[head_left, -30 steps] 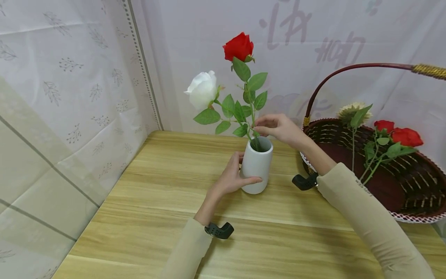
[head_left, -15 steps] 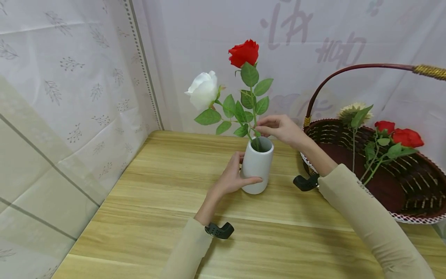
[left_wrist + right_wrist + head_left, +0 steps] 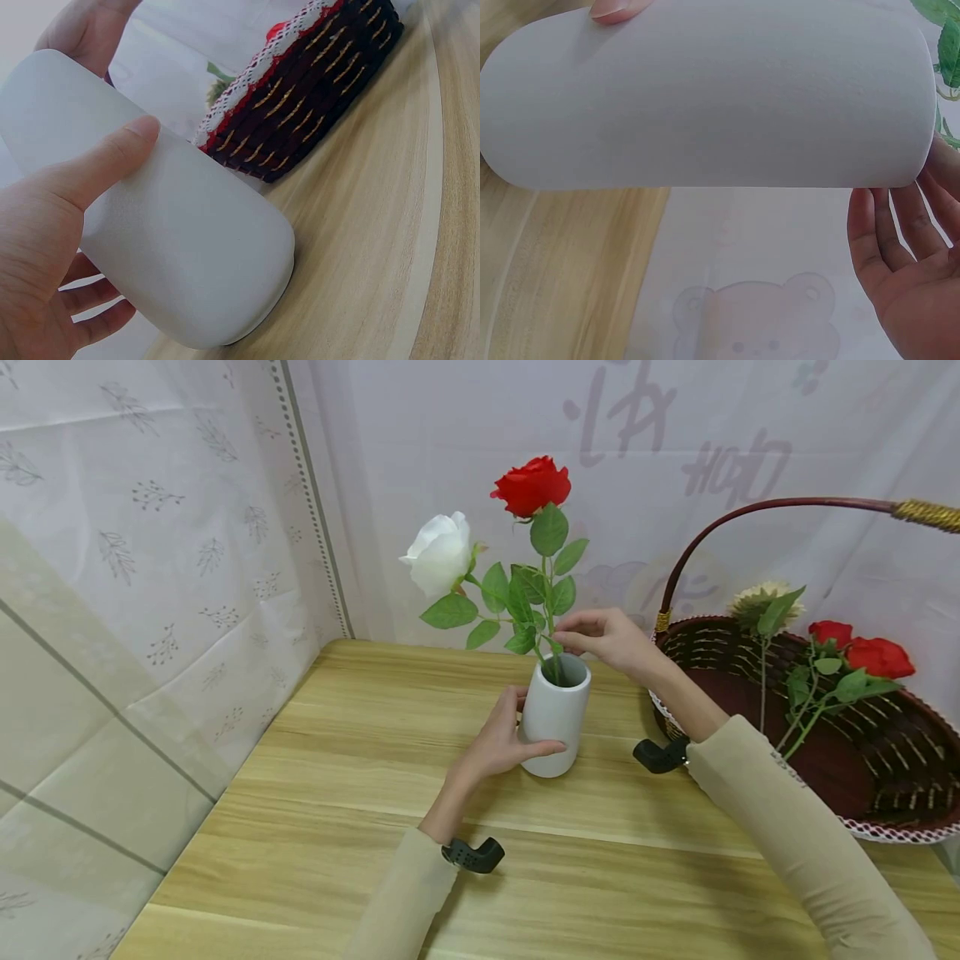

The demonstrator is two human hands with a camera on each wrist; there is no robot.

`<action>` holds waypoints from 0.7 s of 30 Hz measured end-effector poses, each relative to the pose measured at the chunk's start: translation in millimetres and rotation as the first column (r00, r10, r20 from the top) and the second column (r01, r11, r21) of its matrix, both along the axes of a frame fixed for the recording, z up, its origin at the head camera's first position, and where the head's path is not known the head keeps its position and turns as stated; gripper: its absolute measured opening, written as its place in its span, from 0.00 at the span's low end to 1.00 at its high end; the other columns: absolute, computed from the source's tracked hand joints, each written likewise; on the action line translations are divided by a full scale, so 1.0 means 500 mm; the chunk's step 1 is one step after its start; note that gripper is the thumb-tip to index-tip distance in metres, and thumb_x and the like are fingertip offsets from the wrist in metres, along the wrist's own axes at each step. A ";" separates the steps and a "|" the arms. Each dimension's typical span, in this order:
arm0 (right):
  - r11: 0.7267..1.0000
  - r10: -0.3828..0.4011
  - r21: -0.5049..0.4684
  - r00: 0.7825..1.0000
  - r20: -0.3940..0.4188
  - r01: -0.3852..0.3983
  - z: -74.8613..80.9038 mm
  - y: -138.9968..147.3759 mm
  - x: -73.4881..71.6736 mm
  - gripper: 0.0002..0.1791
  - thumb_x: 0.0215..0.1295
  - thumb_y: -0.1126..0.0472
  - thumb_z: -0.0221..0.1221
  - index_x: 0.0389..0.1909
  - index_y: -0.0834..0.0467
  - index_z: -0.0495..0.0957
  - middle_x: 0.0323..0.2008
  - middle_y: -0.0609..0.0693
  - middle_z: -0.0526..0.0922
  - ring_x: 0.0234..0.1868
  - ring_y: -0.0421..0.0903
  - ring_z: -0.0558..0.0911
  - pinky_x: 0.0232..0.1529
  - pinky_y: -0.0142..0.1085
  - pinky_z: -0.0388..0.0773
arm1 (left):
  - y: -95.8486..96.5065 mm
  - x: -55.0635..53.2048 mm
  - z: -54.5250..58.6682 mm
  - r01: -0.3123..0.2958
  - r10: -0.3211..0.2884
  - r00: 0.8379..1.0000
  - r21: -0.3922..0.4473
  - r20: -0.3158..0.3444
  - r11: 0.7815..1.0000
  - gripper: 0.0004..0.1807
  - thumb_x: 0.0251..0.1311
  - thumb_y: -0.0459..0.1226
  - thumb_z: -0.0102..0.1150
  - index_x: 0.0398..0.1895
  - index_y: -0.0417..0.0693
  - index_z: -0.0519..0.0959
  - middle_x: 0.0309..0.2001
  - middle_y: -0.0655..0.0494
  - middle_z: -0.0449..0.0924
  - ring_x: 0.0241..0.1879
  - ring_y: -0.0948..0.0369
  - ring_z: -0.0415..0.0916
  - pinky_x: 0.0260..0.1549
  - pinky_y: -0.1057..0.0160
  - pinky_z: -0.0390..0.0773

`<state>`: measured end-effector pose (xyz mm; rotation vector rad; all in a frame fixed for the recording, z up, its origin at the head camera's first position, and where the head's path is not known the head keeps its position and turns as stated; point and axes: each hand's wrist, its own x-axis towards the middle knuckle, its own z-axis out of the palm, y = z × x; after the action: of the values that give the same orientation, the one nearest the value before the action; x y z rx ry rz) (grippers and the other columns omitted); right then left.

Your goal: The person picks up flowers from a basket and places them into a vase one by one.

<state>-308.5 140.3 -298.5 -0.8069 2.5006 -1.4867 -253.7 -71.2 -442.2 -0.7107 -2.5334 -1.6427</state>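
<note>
A white vase (image 3: 553,722) stands upright on the wooden table. My left hand (image 3: 495,745) grips its lower side, the thumb across the front; in the left wrist view the other fingers reach round behind the vase (image 3: 187,232). Above the rim my right hand (image 3: 611,642) pinches the stem of a red rose (image 3: 532,487), whose lower end is inside the vase. A white rose (image 3: 438,556) leans to the left out of the same vase. The right wrist view has the right hand (image 3: 915,262) beside the vase mouth, its fingertips partly hidden.
To the right stands a dark woven basket (image 3: 900,768) with an arched handle (image 3: 787,502). Inside it are red roses (image 3: 877,657) and a cream flower (image 3: 761,603). Printed cloth (image 3: 420,435) hangs behind the table (image 3: 315,827) and at its left.
The red rose has come down and slightly right, its bloom turning as its stem sinks in the vase. The left hand, vase and white rose hold nearly still.
</note>
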 end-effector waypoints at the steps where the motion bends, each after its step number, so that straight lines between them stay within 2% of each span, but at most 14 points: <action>1: 1.000 -0.001 0.000 1.000 -0.001 0.001 -0.001 0.000 0.000 0.16 0.75 0.59 0.59 0.54 0.67 0.80 0.45 0.56 0.83 0.43 0.49 0.80 0.47 0.38 0.78 | 0.000 0.000 0.000 0.000 0.000 1.000 0.002 0.001 1.000 0.47 0.50 0.47 0.80 0.67 0.47 0.59 0.61 0.50 0.65 0.58 0.56 0.68 0.56 0.47 0.73; 8: 1.000 -0.014 0.005 1.000 0.000 0.014 -0.004 0.002 0.001 0.17 0.75 0.58 0.59 0.54 0.66 0.80 0.44 0.55 0.83 0.43 0.49 0.80 0.50 0.42 0.78 | 0.001 -0.003 -0.001 -0.002 0.002 1.000 -0.008 0.008 1.000 0.48 0.50 0.48 0.79 0.67 0.48 0.58 0.62 0.51 0.64 0.59 0.57 0.68 0.55 0.50 0.73; 14: 1.000 -0.017 0.012 1.000 -0.004 0.017 -0.003 0.002 0.005 0.17 0.74 0.57 0.60 0.54 0.65 0.80 0.44 0.55 0.83 0.44 0.49 0.80 0.49 0.39 0.76 | 0.001 0.000 0.002 0.000 0.000 1.000 0.000 0.009 1.000 0.48 0.49 0.47 0.80 0.67 0.48 0.58 0.62 0.51 0.64 0.59 0.57 0.68 0.56 0.51 0.73; 21: 0.999 -0.035 0.021 0.999 -0.013 0.035 -0.010 0.007 0.005 0.17 0.74 0.56 0.60 0.54 0.64 0.81 0.46 0.55 0.84 0.45 0.49 0.81 0.50 0.40 0.77 | 0.000 0.003 0.004 0.000 -0.001 1.000 0.011 0.014 1.000 0.48 0.50 0.48 0.79 0.67 0.47 0.58 0.62 0.50 0.64 0.60 0.56 0.68 0.56 0.49 0.72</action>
<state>-306.2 143.7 -303.5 -0.7756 2.5475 -1.4683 -252.0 -71.1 -440.3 -0.7014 -2.5324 -1.6663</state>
